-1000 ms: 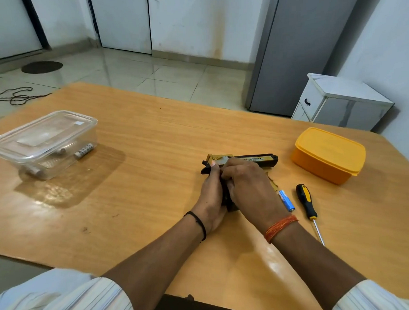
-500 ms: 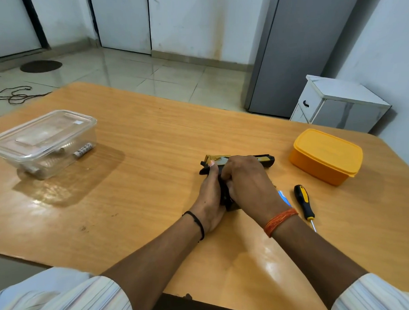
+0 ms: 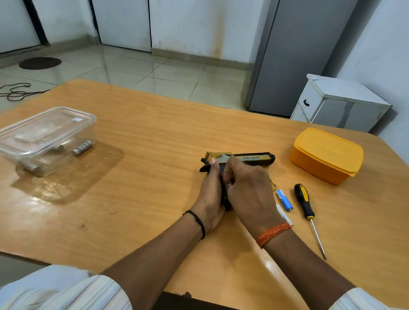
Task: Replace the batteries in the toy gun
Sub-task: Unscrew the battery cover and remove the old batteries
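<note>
The gun [image 3: 250,158] lies flat on the surface [image 3: 152,156], under both hands. Its black and gold barrel pokes out past the fingers, pointing away to the right. The left hand [image 3: 210,194] is wrapped round the grip from the left side, with the thumb up near the gold back end, so it holds the gun steady. The right hand [image 3: 248,190] lies over the grip with its fingers curled down onto it. It seems to be working at the battery spot, but the hand hides that part, so I cannot tell if it pinches a battery or a little cover.

Just to the right of the right hand lies a blue battery [image 3: 284,199]. A white battery [image 3: 284,215] peeks out by the right wrist. A bit further right lies the screwdriver [image 3: 305,203], with its tip pointing toward the person. Past it, far right, sits the orange box [image 3: 326,155]. Well off to the left of the left hand is the clear box [image 3: 43,139] with more batteries inside.

What could go wrong: the right wrist is almost on the white battery, so a small nudge could roll it away. A battery pushed in the wrong way round would leave the gun dead. Old and new batteries lying close could get mixed up
</note>
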